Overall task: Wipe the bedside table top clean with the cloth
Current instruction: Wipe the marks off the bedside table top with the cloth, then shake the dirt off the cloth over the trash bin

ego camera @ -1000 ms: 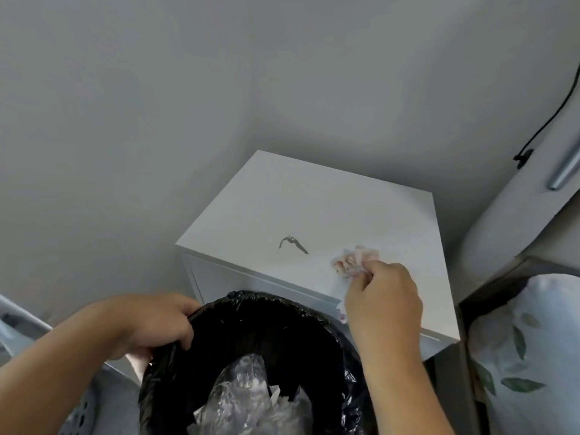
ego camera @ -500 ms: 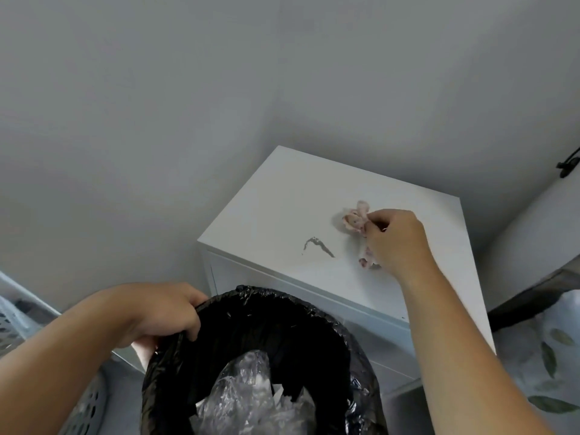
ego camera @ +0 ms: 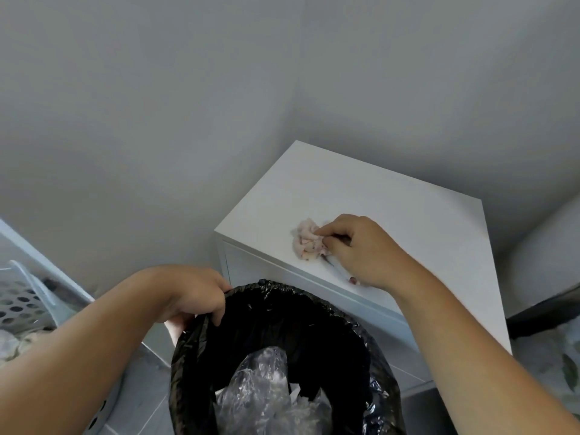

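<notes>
Head view, A: Nearest, the left hand (ego camera: 191,296) is clenched on the bin (ego camera: 282,356) rim, held below the table (ego camera: 392,196) edge.
B: Beyond it, the right hand (ego camera: 367,249) pinches the cloth (ego camera: 307,243) flat on the table. Best to press evenly and sweep towards the bin.

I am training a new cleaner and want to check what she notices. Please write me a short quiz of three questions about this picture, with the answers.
1. True or false: the right hand presses the cloth on the bedside table top.
2. What does the left hand grip?
A. the rim of the bin with the black bag
B. the perforated basket
C. the cloth
3. Fill in: inside the bin lies crumpled clear ____.

Key: 1 true; 2 A; 3 plastic.
</notes>
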